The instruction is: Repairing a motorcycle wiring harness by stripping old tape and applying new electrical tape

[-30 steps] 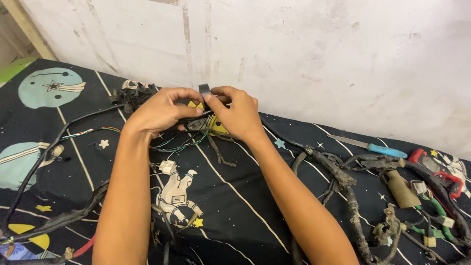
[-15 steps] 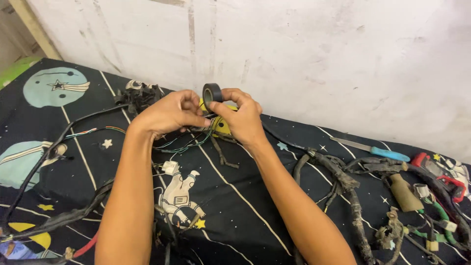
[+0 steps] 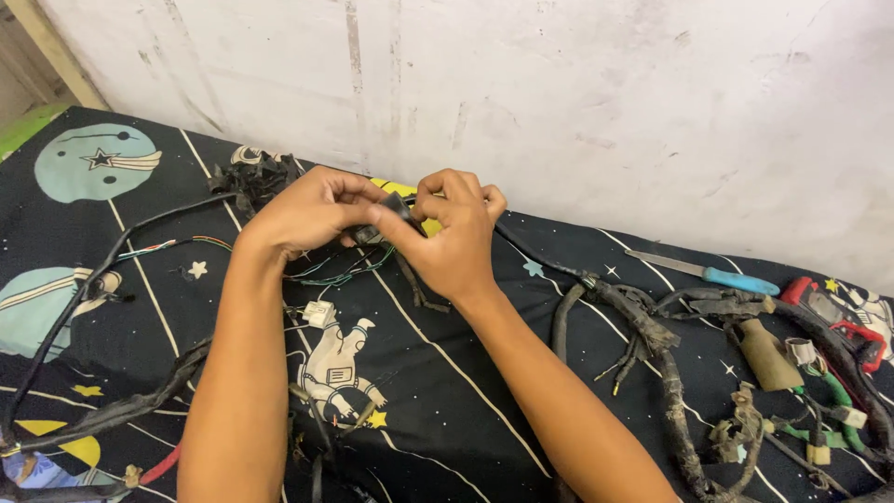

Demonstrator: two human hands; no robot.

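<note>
Both my hands meet above a dark space-patterned cloth point(image 3: 466, 373). My left hand point(image 3: 303, 210) and my right hand point(image 3: 452, 233) pinch a small roll of black tape point(image 3: 396, 207) and a bundle of thin wires point(image 3: 358, 240) between their fingers. Thin green and other coloured wires point(image 3: 340, 270) trail down from the hands onto the cloth. Much of the tape is hidden by my fingers. A small white connector point(image 3: 318, 314) lies just below my left wrist.
A thick black wiring harness point(image 3: 652, 335) sprawls to the right with green and white connectors point(image 3: 829, 410). A blue-handled knife point(image 3: 717, 275) lies near the white wall point(image 3: 559, 93). Red parts point(image 3: 852, 326) sit far right. Black cables point(image 3: 102, 279) run along the left.
The tape roll, held up and plainly visible half a second ago, has been brought down and tucked between my fingers against the wires. Both hands stay in about the same place.
</note>
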